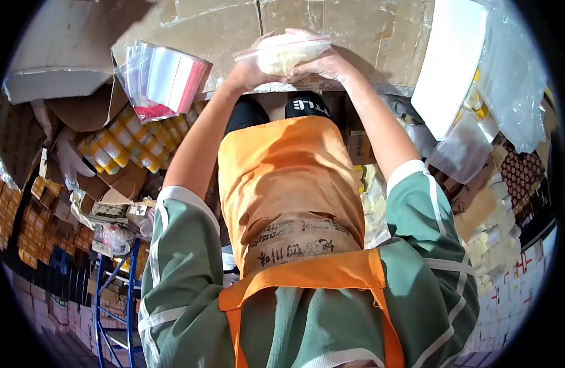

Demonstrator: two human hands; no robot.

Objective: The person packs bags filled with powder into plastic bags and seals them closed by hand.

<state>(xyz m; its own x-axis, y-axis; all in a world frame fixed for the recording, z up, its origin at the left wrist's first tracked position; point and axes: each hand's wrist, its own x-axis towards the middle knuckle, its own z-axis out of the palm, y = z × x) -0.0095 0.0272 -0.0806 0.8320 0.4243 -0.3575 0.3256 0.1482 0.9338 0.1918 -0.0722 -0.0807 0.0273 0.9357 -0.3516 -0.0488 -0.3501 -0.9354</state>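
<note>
A clear zip-lock bag (285,56) with pale, whitish contents is between my two hands, over the cardboard-covered work surface (368,37). Its reddish seal strip runs across it and faces up. My left hand (250,69) is closed round the left side of the bag, with the fingers partly behind it. On the other side, my right hand (326,65) grips the right end, its thumb towards the lower edge. What exactly fills the bag I cannot make out.
A fanned stack of flat zip-lock bags (169,80) lies left of my hands at the surface's edge. White foam board (451,61) and clear plastic sheeting (509,80) are at the right. Yellow-wrapped packages (126,144) and a blue metal frame (132,288) stand lower left.
</note>
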